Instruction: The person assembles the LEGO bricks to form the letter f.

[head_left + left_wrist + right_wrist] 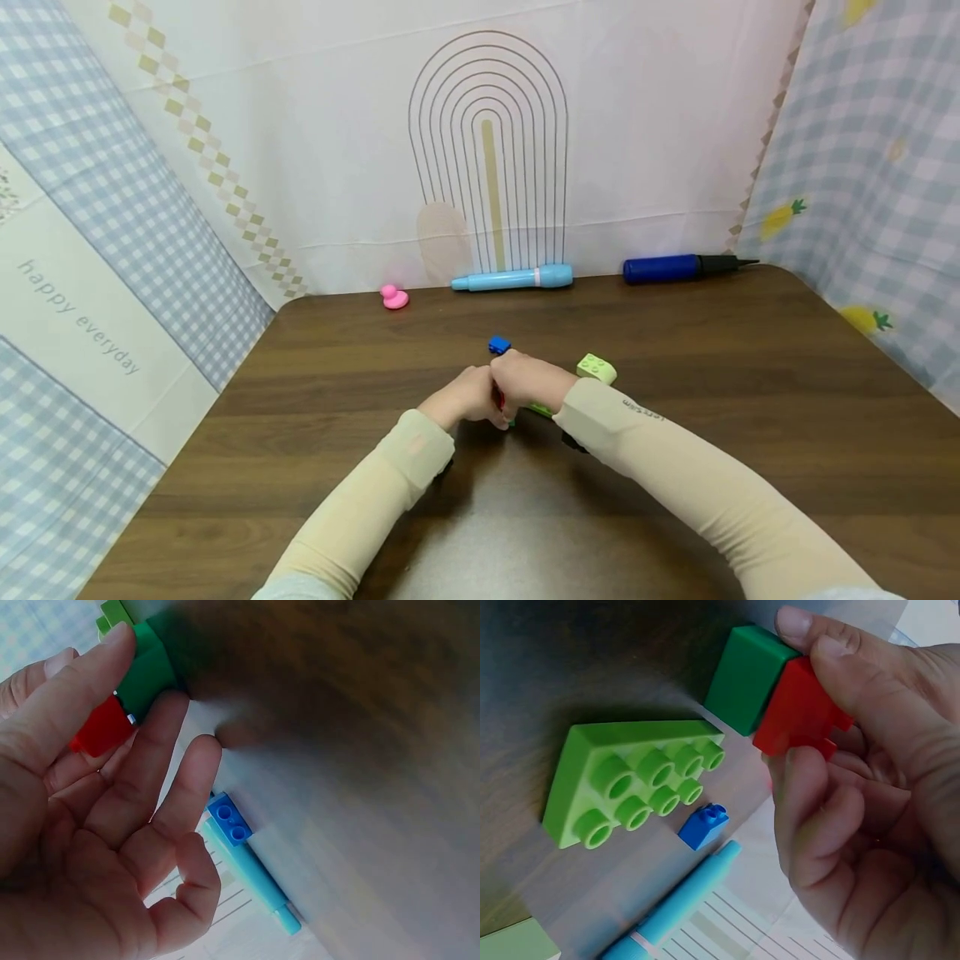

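My left hand (474, 393) pinches a dark green brick (154, 671) between thumb and finger, its other fingers spread loosely below. Against it, my right hand (525, 382) grips a red brick (799, 709) with thumb and curled fingers. Green and red lie face against face in the right wrist view, while in the head view both are mostly hidden by the meeting hands. Beside them on the table is a light green studded brick (645, 769). A small blue brick (499, 343) with two studs lies just beyond the hands.
A pale green brick (597, 368) sits right of the hands. Along the table's back edge lie a pink rubber duck (393, 297), a light blue pen-shaped tube (513, 278) and a blue hand pump (663, 267). Behind them hangs a patterned cloth (337, 150).
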Motion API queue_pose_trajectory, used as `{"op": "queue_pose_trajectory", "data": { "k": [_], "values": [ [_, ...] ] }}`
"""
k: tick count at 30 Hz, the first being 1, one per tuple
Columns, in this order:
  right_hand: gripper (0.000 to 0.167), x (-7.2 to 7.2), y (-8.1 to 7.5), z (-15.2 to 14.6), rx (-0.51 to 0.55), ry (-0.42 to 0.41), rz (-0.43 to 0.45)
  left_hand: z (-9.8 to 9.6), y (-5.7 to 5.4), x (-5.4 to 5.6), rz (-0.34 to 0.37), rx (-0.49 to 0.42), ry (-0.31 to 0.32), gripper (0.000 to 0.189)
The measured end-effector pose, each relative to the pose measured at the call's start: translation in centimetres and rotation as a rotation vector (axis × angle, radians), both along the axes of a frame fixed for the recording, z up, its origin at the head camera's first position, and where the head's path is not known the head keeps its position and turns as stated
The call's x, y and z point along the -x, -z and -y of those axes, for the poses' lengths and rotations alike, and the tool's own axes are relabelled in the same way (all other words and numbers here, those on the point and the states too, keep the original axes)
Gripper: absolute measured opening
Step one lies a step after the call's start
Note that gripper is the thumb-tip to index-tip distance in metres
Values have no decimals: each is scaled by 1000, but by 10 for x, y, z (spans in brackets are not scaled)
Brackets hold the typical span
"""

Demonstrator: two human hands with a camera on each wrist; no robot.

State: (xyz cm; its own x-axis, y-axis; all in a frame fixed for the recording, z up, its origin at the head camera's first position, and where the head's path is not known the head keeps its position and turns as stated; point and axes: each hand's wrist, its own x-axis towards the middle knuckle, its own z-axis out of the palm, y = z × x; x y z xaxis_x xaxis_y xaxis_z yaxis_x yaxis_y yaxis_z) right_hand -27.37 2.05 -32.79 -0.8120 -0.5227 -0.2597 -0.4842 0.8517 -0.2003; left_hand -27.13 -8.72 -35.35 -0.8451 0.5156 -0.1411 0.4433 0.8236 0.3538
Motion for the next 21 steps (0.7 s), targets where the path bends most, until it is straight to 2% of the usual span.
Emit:
{"op": "queue_pose_trajectory", "data": {
  "k": [7, 12, 21],
  "values": [
    [24, 5, -1, 3, -43, 25, 54, 1, 0, 0, 19, 8, 3, 31],
    [28, 8, 0, 1, -38, 38, 77, -1, -2, 0, 14, 18, -4, 29],
    [25, 8, 4, -4, 4, 68, 134, -7, -3, -1, 23, 75, -102, 30]
  ]
}}
